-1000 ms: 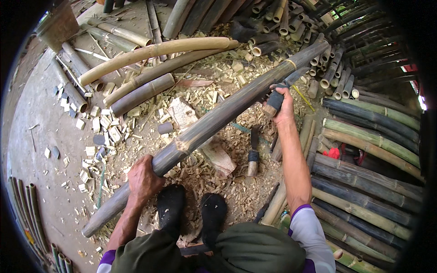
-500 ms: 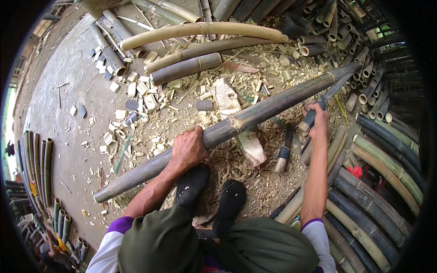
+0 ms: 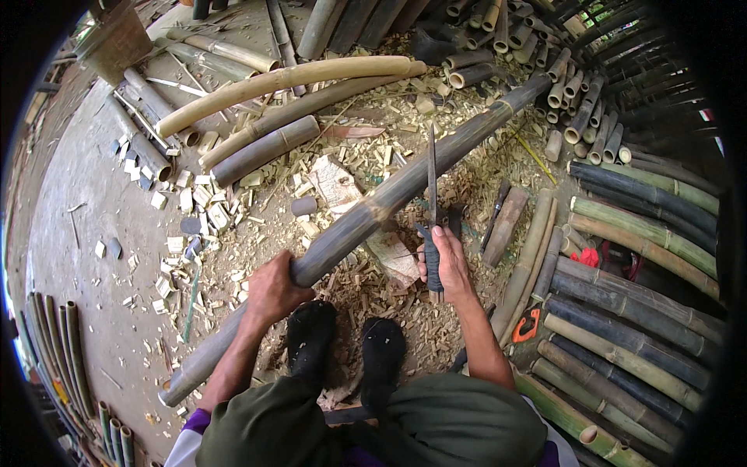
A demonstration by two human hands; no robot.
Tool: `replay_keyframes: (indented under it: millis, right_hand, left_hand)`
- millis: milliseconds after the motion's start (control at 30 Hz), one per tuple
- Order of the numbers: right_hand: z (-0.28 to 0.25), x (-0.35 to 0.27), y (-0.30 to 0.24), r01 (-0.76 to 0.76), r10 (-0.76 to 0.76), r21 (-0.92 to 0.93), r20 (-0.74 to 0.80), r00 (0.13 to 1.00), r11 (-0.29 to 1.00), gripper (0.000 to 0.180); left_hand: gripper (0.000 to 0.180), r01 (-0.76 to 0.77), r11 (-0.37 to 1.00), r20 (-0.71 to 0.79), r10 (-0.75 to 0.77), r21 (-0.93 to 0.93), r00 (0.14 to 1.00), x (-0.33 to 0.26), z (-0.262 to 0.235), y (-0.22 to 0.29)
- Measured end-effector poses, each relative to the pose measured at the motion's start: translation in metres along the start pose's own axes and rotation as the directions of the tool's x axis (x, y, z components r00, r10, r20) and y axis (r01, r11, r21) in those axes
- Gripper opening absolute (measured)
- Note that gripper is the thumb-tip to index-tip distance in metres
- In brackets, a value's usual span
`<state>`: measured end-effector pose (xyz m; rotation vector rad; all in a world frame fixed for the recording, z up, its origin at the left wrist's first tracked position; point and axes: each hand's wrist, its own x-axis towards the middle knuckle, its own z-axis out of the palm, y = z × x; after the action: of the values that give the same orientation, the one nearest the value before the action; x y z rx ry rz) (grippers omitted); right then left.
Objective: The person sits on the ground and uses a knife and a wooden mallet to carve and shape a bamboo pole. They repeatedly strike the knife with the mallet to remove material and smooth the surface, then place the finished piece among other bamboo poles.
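A long dark bamboo pole (image 3: 405, 183) runs from lower left to upper right across my lap. My left hand (image 3: 272, 289) grips it from above near its lower third. My right hand (image 3: 445, 263) holds a long narrow blade (image 3: 432, 167) by its wrapped handle, point up, the blade standing against the pole's middle. My two dark shoes (image 3: 311, 338) rest on chips below the pole. A pale wooden block (image 3: 393, 255) lies under the pole, between my hands.
Bamboo chips and cut pieces (image 3: 183, 233) cover the concrete floor. Thick cut bamboo lengths (image 3: 272, 82) lie beyond the pole. Stacked green and dark bamboo poles (image 3: 638, 311) fill the right side. An orange-handled tool (image 3: 527, 325) and a wooden mallet (image 3: 506, 226) lie to the right.
My right hand has come back from the pole's far part to near my knees and now holds the blade upright against the pole. My left hand has kept hold of the pole.
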<state>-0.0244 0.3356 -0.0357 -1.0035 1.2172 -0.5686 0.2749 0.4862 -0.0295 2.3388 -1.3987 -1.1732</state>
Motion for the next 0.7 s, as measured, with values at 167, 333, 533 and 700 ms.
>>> replay_keyframes:
  millis: [167,333,533,700]
  right_hand:
    - [-0.006,0.021,0.008,0.176,-0.248,-0.577,-0.048,0.968,0.798,0.049]
    - [0.029,0.009,-0.028,0.119,-0.120,-0.860,0.068,0.990,0.495,0.042]
    - [0.030,0.015,-0.017,0.179,-0.154,-0.912,0.130,0.980,0.369,0.035]
    - [0.039,0.015,-0.019,0.205,-0.139,-0.938,0.171,0.975,0.281,0.035]
  left_hand:
    - [0.065,-0.161,0.981,-0.241,0.184,0.112,0.953,0.031,0.033,0.032]
    - [0.073,-0.117,0.987,-0.200,0.138,0.113,0.970,0.030,0.039,0.023]
    - [0.062,-0.010,0.995,-0.018,0.012,0.097,1.000,0.031,0.031,0.029]
    - [0.043,-0.021,0.993,-0.194,0.044,0.119,0.980,0.024,0.043,0.027]
